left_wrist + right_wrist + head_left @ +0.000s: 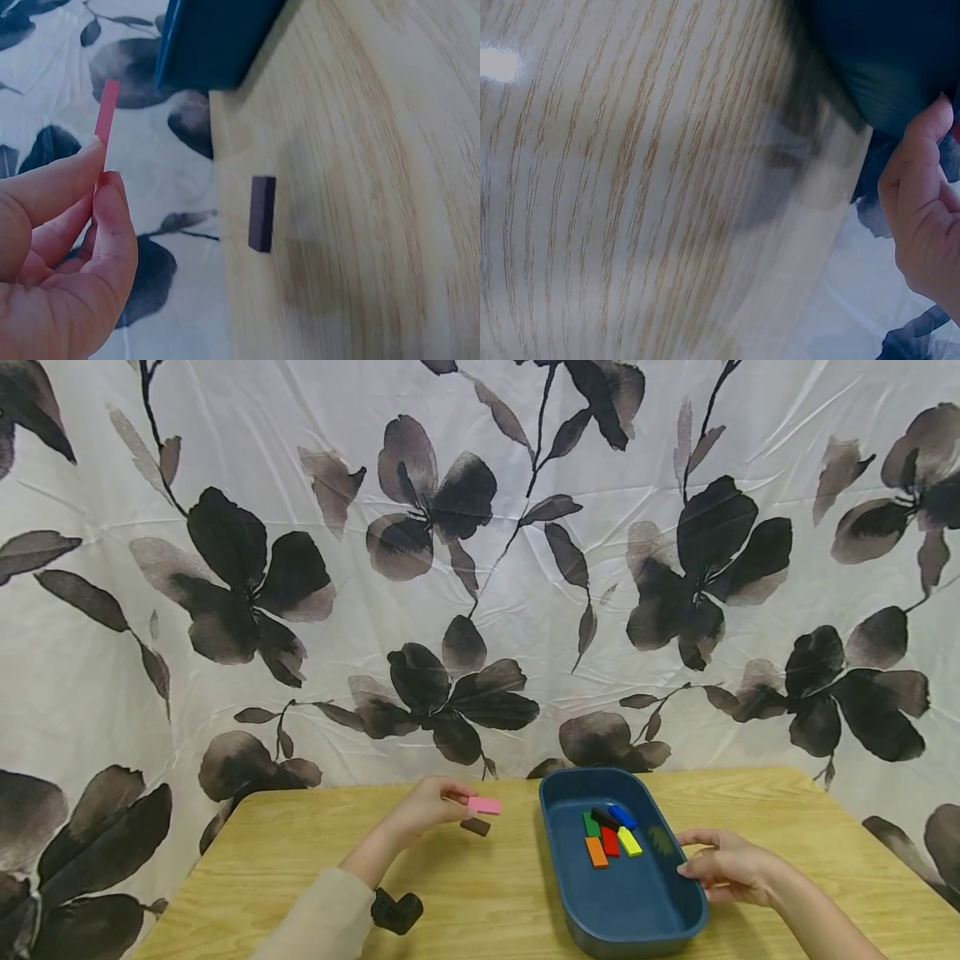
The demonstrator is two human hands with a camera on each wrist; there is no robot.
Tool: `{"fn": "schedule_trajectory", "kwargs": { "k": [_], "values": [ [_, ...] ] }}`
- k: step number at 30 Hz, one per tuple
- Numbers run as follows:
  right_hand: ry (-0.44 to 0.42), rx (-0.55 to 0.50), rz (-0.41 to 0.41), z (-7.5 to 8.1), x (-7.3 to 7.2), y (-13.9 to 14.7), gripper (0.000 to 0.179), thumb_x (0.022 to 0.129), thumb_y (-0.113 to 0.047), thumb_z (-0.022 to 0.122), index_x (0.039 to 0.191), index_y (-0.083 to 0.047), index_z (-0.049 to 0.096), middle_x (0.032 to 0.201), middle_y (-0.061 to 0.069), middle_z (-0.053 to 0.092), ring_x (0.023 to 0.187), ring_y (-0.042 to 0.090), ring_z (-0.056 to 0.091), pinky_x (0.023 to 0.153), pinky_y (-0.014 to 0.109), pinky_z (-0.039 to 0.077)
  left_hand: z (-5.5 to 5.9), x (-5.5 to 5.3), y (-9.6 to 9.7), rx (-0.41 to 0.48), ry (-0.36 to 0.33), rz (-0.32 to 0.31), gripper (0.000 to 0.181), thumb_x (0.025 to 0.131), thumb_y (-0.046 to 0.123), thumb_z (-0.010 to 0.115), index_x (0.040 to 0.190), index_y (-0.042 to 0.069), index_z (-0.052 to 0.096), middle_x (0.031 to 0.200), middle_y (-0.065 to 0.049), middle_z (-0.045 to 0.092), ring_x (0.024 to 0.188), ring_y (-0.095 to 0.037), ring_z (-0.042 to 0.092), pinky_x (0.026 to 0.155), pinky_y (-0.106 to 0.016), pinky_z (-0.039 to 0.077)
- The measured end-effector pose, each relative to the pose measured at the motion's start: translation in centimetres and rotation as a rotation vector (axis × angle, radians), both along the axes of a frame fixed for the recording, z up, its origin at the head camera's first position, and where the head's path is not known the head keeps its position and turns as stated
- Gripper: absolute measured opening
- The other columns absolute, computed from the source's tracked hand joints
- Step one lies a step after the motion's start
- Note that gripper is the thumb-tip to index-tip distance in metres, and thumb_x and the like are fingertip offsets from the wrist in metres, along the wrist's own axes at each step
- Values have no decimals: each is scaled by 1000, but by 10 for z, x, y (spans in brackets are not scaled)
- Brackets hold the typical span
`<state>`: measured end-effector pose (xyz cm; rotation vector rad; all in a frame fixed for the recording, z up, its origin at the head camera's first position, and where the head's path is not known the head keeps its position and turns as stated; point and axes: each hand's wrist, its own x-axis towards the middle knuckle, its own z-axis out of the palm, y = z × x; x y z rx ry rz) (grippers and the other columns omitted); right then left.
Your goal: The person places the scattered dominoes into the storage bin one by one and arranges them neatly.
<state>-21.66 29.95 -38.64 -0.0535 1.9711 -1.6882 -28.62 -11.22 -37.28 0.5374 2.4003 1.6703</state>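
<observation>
Between thumb and fingers, my left hand (pixel 433 803) pinches a flat pink block (pixel 484 806) by one end, held above the table. In the left wrist view the pink block (pixel 107 112) shows its thin edge. A dark brown block (pixel 475 827) lies on the wood just below that hand. My right hand (pixel 731 866) grips the right wall of a dark blue plastic tub (pixel 622 910), thumb over the rim. Inside the tub lie an orange block (pixel 596 852), a red block (pixel 610 841), a yellow block (pixel 630 842), a green block (pixel 591 823), a black block (pixel 604 818) and a blue block (pixel 622 816).
A light wooden table (pixel 480 893) carries everything. Behind it hangs a white cloth (pixel 525 610) with dark flower prints. A black angular object (pixel 397 910) shows beside the left sleeve; its kind is unclear.
</observation>
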Motion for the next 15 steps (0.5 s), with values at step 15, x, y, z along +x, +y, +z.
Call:
{"fn": "schedule_trajectory", "kwargs": {
  "k": [15],
  "values": [
    [11, 22, 1, 2, 1, -1, 65, 84, -5, 62, 132, 16, 24, 85, 6, 60, 63, 8, 59, 59, 21, 52, 11, 6, 17, 4, -13, -27, 29, 80, -3, 66, 107, -12, 61, 88, -9, 58, 76, -14, 54, 64, -25, 45]
  ]
}}
